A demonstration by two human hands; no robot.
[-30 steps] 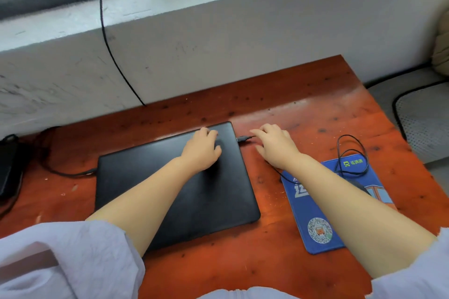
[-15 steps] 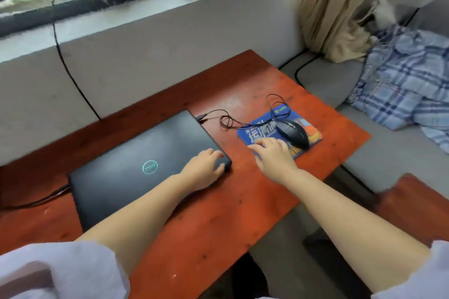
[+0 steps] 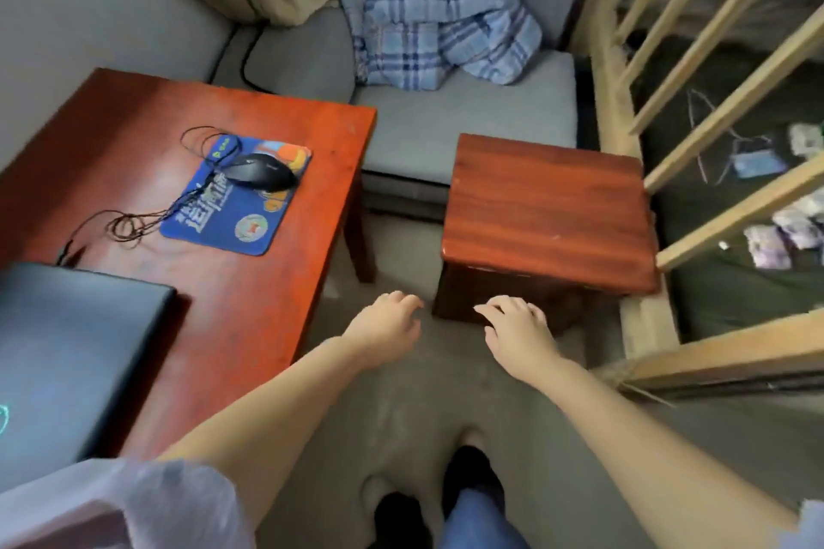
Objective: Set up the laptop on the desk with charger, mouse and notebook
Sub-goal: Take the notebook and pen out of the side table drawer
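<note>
Hovering empty, loosely spread, left hand (image 3: 383, 328) and right hand (image 3: 519, 332) over open floor between desk (image 3: 276, 111) edge and wooden stool (image 3: 546, 210); closed laptop (image 3: 71, 352) lying flat, mouse (image 3: 261, 175) angled nose-left on mouse pad (image 3: 209, 223).

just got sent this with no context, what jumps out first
Two bare forearms reach out over the floor, the left hand and right hand empty, fingers loosely curled, just short of a red-brown wooden stool. To the left, a red desk carries a closed dark laptop and a black mouse on a blue mouse pad.
</note>
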